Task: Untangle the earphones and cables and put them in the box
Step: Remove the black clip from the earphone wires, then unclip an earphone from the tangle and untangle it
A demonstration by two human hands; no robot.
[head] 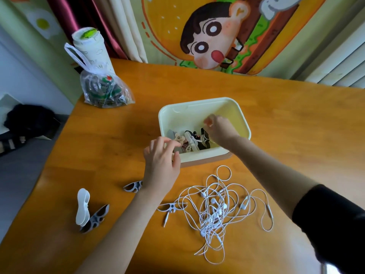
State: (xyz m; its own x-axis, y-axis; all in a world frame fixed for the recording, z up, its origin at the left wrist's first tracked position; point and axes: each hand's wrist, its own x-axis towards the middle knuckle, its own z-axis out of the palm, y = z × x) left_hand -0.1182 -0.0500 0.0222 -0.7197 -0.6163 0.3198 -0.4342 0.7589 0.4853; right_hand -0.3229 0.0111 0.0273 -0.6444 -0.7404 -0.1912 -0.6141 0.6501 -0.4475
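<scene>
While sorting at table (286,115), pictured with both hands at one cream box (244,123), centre. Right hand (220,130) dipped inside at 1 o'clock, fingers blurred, grip impossible to tell. Left hand (162,162) over the 7 o'clock corner, fingers half curled above wound bundles (190,141), hold unclear. Lying loose at 5 o'clock, outside the box: one tangle of white earphones (214,211). Scattered from 6 to 8 o'clock: two white winders (83,206), two grey winders (96,216). Standing at 10 o'clock: one bag (104,91), one cup (92,54) behind.
</scene>
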